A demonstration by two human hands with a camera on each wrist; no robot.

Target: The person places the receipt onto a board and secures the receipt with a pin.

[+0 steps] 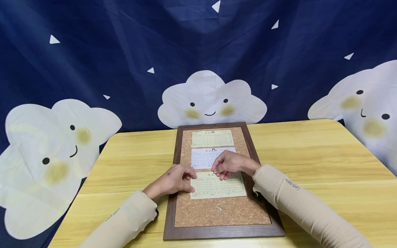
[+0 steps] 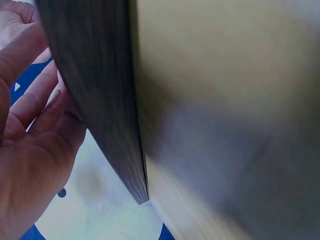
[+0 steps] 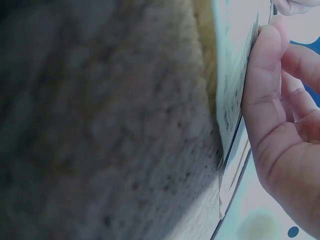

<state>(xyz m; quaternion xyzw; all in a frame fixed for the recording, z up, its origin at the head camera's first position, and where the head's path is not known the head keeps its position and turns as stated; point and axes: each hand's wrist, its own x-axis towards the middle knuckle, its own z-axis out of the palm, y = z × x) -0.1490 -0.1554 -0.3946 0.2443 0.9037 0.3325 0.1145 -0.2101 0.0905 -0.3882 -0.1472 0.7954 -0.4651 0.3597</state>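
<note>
A cork board (image 1: 198,215) with a dark wooden frame lies on the table, bearing three printed form slips in a column. The lowest, a pale yellow-green slip (image 1: 218,188), lies under both hands. My left hand (image 1: 176,179) rests at its left edge, thumb and fingertips touching the paper. At its top middle, my right hand (image 1: 231,163) pinches a small shiny thumbtack (image 1: 214,172), mostly hidden by the fingers. Above sit a white slip (image 1: 198,159) and another yellow-green slip (image 1: 212,139), each with a small tack at its top. The right wrist view shows the right fingers (image 3: 265,65) against the paper.
The board's dark frame (image 1: 223,232) borders the cork on all sides. A light wood table (image 1: 310,165) extends to both sides of it. Behind hangs a dark blue cloth (image 1: 133,41) with smiling clouds. A pale scuffed spot (image 1: 219,209) marks the cork's lower part.
</note>
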